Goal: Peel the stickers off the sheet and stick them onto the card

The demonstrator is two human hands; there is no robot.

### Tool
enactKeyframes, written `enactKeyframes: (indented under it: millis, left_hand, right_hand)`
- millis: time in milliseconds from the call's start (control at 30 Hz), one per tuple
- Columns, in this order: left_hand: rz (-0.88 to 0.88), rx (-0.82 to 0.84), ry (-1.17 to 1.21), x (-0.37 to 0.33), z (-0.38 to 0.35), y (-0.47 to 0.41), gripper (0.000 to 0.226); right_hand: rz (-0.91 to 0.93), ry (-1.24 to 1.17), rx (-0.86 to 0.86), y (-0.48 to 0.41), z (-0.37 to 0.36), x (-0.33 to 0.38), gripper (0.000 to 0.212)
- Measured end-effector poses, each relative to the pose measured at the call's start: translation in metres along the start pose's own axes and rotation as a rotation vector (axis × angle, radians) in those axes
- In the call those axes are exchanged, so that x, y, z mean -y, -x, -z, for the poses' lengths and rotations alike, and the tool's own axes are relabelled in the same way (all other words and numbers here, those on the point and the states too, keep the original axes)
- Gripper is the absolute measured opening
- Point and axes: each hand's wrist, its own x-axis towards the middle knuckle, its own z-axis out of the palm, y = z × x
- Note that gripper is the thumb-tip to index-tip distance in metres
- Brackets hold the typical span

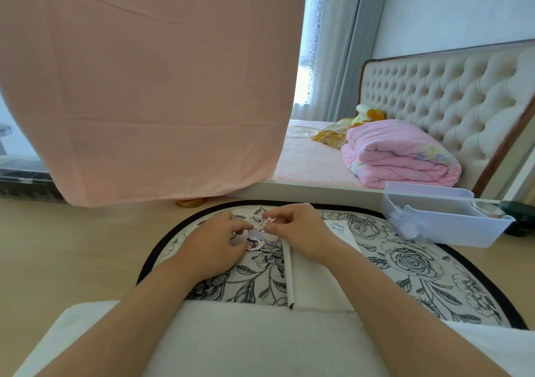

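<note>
Sticker (pixel 267 223) upright between both hands' fingertips.

Both bare forearms reach forward from the bottom of view and converge at centre. Left hand (pixel 215 240) palm down, fingers curled, thumb and forefinger pinched at its far tip. Right hand (pixel 295 229) palm down, knuckles up, thumb and forefinger pinched together toward the left hand. The fingertips of the two hands almost meet.
</note>
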Motion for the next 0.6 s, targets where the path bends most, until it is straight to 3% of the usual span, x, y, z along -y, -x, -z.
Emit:
enactKeyframes:
  millis: [67,267,400,600]
  left_hand:
    - [-0.001,-0.058,0.073,-0.004,0.001,0.001,0.028]
    - [0.117,-0.113,0.6,-0.02,0.003,-0.001,0.015]
    - [0.184,-0.142,0.668,-0.023,0.003,-0.004,0.018]
    - [0.116,-0.17,0.661,-0.037,0.006,-0.002,0.025]
  right_hand:
    - [-0.007,-0.055,-0.012,0.0,0.002,0.001,0.022]
    - [-0.022,-0.227,0.064,0.002,0.007,0.006,0.019]
    - [-0.009,-0.267,0.049,0.005,0.013,0.01,0.01]
    - [-0.023,-0.176,0.088,0.01,0.03,0.011,0.011]
